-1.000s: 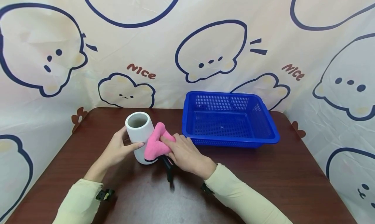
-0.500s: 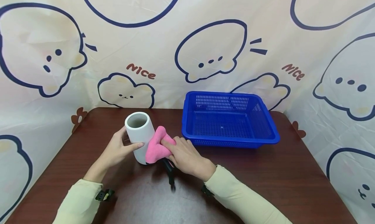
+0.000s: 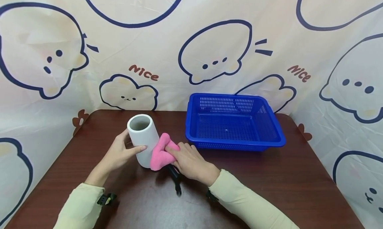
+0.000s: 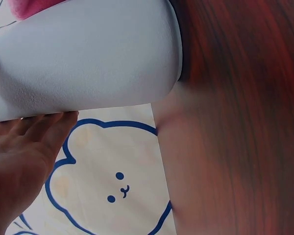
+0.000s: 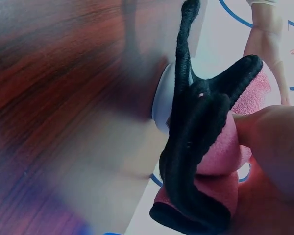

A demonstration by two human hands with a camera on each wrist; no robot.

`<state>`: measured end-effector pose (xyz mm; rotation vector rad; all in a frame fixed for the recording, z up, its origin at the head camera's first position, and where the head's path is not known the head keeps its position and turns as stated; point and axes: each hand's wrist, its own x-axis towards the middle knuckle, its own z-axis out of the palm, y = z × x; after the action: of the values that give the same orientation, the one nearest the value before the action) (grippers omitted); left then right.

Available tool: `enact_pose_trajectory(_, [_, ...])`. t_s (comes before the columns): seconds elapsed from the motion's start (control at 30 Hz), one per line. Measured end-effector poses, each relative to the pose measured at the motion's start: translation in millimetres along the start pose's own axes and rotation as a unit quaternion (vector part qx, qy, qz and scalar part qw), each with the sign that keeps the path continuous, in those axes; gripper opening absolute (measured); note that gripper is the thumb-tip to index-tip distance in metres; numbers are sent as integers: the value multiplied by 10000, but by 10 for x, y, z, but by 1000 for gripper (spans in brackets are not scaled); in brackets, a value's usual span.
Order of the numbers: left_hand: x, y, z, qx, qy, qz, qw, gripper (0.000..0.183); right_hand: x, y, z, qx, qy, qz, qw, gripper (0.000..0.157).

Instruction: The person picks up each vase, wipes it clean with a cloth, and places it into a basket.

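Note:
A white vase (image 3: 142, 139) with an open top stands upright at the left of the table in the head view. My left hand (image 3: 121, 152) grips it from the left side, thumb on the front; the left wrist view shows those fingers (image 4: 51, 127) against the wall of the vase (image 4: 88, 54). A pink cloth (image 3: 160, 159) is bunched in my right hand (image 3: 192, 162) and lies against the lower right side of the vase. In the right wrist view, the cloth (image 5: 218, 152) has a thick black edging, and a black strip hangs from it.
A blue perforated basket (image 3: 233, 143) stands at the back right on the dark brown table (image 3: 269, 182). Behind the table hangs a pale curtain (image 3: 167, 56) with cartoon drawings. Black straps (image 3: 106, 199) are on both wrists.
The pink cloth and my right fingers have slid a little down and to the right along the vase. My left hand and the vase have hardly moved.

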<state>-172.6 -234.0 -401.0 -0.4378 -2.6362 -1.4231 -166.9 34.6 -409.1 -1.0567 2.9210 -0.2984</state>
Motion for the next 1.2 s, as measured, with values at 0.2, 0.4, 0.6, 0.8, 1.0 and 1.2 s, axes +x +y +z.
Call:
enact_pose_trajectory(0.2, [2, 8, 1, 13, -21, -51, 10000, 70, -5, -2, 10, 38, -111, 58, 9999, 44])
enact_pose_trajectory(0.4, [3, 2, -1, -13, -11, -13, 10000, 71, 0, 8, 38, 49, -122, 48, 9999, 42])
enact_pose_trajectory(0.6, [4, -8, -1, -80, 11, 69, 9999, 70, 0, 16, 71, -35, -232, 97, 9997, 45])
enact_pose_trajectory(0.8, [2, -11, 1, -112, 21, 74, 9999, 70, -4, 19, 93, 25, -410, 121, 9991, 42])
enact_pose_trajectory(1.0, [-3, -10, 9, -69, 10, -8, 10000, 70, -26, 34, 157, 52, -764, 161, 9969, 42])
enact_pose_trajectory(1.2, [-2, -9, 12, -50, 7, -19, 10000, 70, -26, 56, 219, -93, -884, 97, 9960, 42])
